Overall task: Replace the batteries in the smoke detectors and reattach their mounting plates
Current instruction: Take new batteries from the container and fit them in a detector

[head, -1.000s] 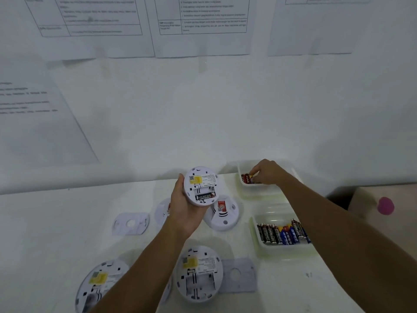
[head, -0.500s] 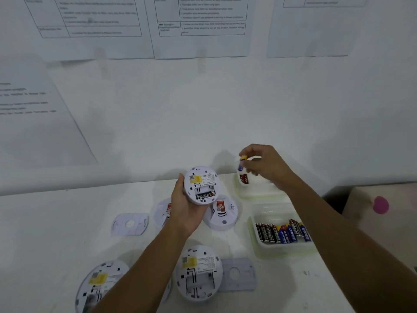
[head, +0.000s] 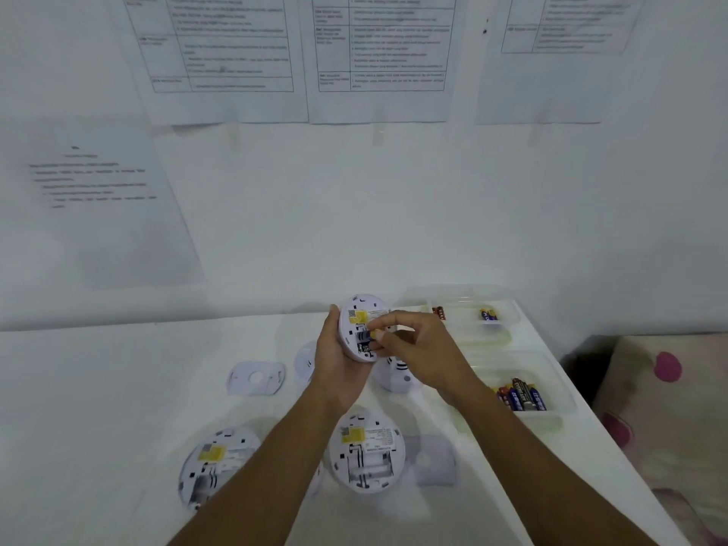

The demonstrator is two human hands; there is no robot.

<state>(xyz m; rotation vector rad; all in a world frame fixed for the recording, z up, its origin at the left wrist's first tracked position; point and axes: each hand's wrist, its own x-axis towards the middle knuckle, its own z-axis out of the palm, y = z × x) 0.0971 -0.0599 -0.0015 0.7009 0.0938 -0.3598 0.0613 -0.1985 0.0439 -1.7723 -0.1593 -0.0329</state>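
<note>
1. since half a second ago: right hand moved from above the far tray to the smoke detector, battery carried along.
2. smoke detector's open back facing the camera, yellow label uppermost; battery crosswise at the compartment, long axis left to right, yellow end toward the right fingertips.
3. left hand wrapped round the smoke detector's left rim; right hand narrowly closed, pinching the battery just right of the left thumb.
</note>
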